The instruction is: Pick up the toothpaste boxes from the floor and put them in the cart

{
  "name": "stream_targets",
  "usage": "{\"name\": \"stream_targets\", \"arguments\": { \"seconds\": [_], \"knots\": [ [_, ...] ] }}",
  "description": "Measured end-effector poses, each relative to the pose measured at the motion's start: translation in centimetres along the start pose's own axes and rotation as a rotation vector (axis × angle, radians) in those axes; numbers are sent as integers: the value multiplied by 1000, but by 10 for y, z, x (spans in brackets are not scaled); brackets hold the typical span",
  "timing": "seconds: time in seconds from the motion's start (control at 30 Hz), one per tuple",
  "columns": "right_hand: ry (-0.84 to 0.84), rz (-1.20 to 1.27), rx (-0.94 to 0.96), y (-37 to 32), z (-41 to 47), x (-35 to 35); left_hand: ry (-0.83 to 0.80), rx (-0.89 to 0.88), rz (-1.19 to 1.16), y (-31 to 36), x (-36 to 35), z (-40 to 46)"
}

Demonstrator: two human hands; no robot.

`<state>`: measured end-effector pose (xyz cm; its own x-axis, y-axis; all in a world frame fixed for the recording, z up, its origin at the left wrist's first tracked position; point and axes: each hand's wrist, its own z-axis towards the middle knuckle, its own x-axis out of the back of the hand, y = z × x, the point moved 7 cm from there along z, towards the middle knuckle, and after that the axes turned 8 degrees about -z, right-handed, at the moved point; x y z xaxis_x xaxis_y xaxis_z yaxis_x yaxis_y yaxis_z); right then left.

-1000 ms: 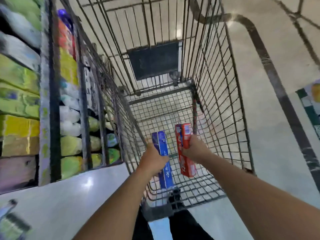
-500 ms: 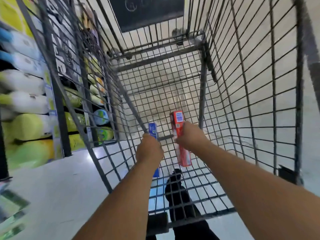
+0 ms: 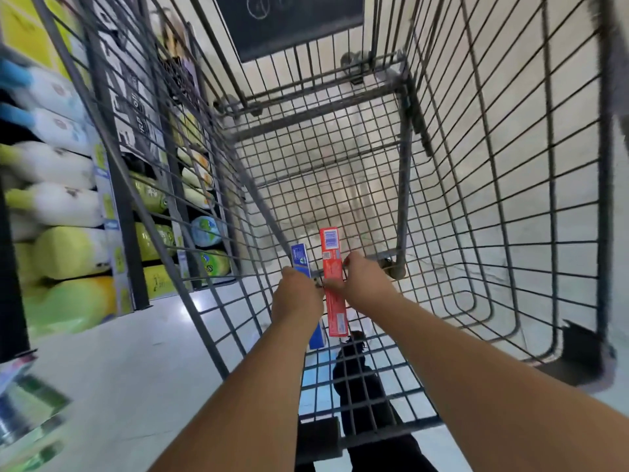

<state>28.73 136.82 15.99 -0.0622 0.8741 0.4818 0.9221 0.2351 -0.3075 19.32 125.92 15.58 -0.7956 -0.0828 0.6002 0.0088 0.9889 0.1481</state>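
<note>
Over the last second both boxes have been carried lower and deeper into the wire cart (image 3: 503, 172), whose walls now fill most of the view. The blue toothpaste box (image 3: 300, 259) is gripped by the left hand (image 3: 295, 299), fingers curled round its middle; only its two ends are seen. The red toothpaste box (image 3: 334, 284) is held by the right hand (image 3: 366, 284) just beside it, the two boxes lying parallel and nearly touching. Whether either box rests on the cart's mesh floor (image 3: 326, 185) cannot be told; both appear close above it. Neither has been released. Judged stage: placement nearly complete, release pending. Bottles on the shelf (image 3: 68, 199) at left are blurred.
</note>
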Motion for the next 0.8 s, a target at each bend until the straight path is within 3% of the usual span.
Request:
{"name": "stream_targets", "arguments": {
  "seconds": [0.13,0.3,0.4,0.6,0.8],
  "knots": [
    [3,-65,4,-9,-29,31,20,-100,86,20,40,-31],
    [10,-57,29,-31,-99,99,-142,-396,126,59,118,-114],
    [54,-78,132,-70,-150,141,-144,-523,58,62,185,-170],
    [159,-185,349,-157,-247,191,-11,-581,-64,31,311,-244],
    [227,-313,546,-228,-343,184,35,-636,-7,-47,376,-293]
  ]
}}
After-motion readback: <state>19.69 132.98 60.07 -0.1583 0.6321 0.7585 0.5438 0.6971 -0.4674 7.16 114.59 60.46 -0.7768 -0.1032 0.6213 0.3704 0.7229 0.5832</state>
